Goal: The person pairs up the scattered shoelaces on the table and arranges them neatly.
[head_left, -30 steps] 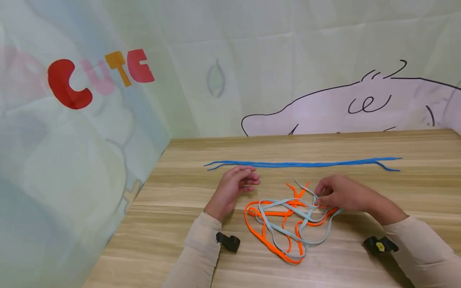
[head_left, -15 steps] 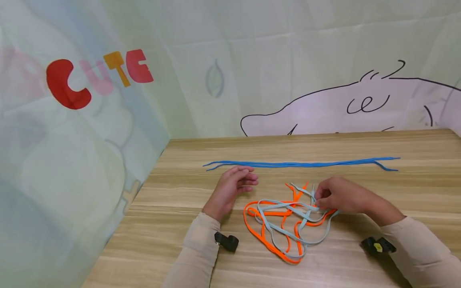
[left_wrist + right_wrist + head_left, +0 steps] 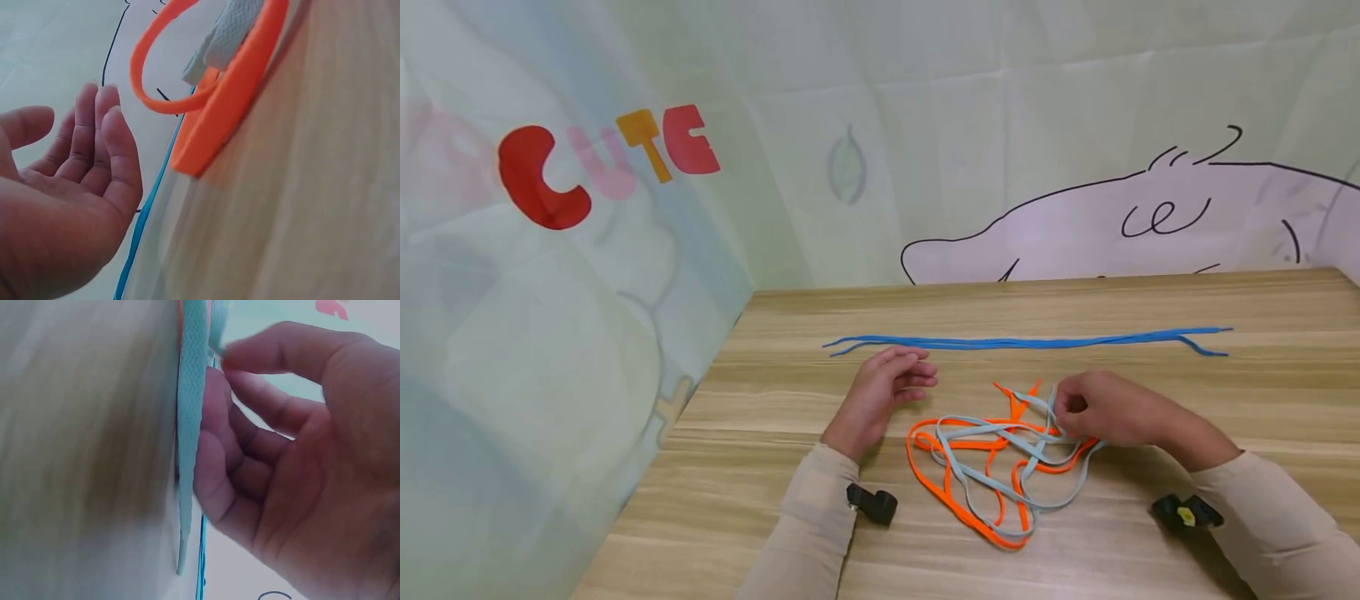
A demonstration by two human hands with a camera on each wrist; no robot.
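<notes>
Right fingers (image 3: 275,353) pinch a pale-blue lace (image 3: 219,322) — beside orange lace (image 3: 972,445).

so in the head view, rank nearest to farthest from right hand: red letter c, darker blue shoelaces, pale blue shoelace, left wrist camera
1. Pale blue shoelace: pinched by the right hand
2. Darker blue shoelaces: beyond the hand
3. Left wrist camera: to its left
4. Red letter C: farther left, high up

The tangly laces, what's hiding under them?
Wooden table shows through the gaps. The orange strands and pale grey strands cover whatever's directly beneath them, and the right hand hides some of both.
</notes>
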